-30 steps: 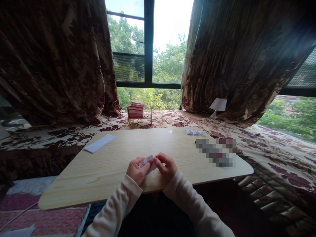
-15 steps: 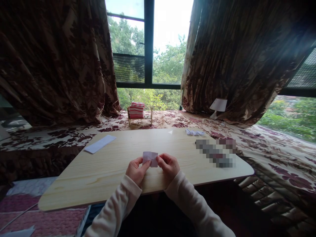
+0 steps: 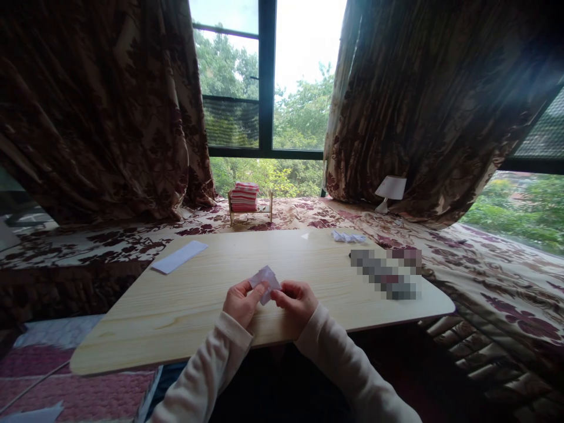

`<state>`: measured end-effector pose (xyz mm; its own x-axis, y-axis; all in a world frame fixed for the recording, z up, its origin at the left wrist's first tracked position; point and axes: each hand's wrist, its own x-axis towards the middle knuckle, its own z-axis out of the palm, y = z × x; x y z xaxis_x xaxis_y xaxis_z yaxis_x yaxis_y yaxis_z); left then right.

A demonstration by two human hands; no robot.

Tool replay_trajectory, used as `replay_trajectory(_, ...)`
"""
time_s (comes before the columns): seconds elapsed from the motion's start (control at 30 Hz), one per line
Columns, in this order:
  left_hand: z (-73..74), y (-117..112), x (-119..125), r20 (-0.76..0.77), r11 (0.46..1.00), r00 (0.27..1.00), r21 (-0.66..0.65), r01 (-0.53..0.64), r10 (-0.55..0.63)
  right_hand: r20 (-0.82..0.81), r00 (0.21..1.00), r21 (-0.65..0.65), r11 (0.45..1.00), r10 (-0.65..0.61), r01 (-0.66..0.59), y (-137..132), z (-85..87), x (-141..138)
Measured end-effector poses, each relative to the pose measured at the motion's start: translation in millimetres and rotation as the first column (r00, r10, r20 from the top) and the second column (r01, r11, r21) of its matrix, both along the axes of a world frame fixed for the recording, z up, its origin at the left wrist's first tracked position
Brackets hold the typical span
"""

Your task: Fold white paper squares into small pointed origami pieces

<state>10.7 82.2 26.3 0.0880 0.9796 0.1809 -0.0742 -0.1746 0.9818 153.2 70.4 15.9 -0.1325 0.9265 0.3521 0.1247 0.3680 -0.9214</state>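
Between my hands, just above the table, is a small folded piece of white paper [image 3: 265, 276], turned so that one corner points up. My left hand [image 3: 242, 301] pinches its left side, the thumb lying over the front face. The fingers of my right hand [image 3: 298, 298] are closed at its lower right edge. Parts of the paper are covered by my thumbs. On the table's far left lies a flat strip of white paper [image 3: 180, 257]. Several small folded paper pieces [image 3: 348, 237] sit in a row at the far right edge.
The pale wooden table [image 3: 176, 311] has rounded corners. A pixelated dark object [image 3: 383, 275] lies on its right side. Behind stand a small rack [image 3: 272, 208] with folded striped cloths [image 3: 245, 197] and a white lamp [image 3: 391, 188] on a floral-covered ledge. A small white triangle [image 3: 305, 236] lies near the back edge.
The folded paper has been turned from lying square to corner-up. My right fingers have shifted slightly left and down along its edge. My left hand keeps its hold.
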Motion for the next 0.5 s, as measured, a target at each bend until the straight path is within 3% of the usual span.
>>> replay_trajectory(0.13, -4.9, 2.4, -0.3, -0.080, 0.999, 0.997, 0.033, 0.000, 0.003, 0.038, 0.999, -0.004, 1.000, -0.008, 0.008, -1.3, 1.3, -2.0)
replay_trajectory(0.33, -11.2, 3.1, 0.2, -0.147, 0.997, 0.989, 0.069, 0.018, -0.008, -0.011, 0.977, 0.147, 0.967, -0.211, 0.210, -2.0, 6.4, 0.4)
replay_trajectory(0.5, -7.8, -0.9, 1.3, -0.206, 0.994, 0.978, 0.091, 0.060, -0.041, -0.014, 0.982, 0.230, 0.955, -0.189, 0.187, -0.6, 5.6, 1.4)
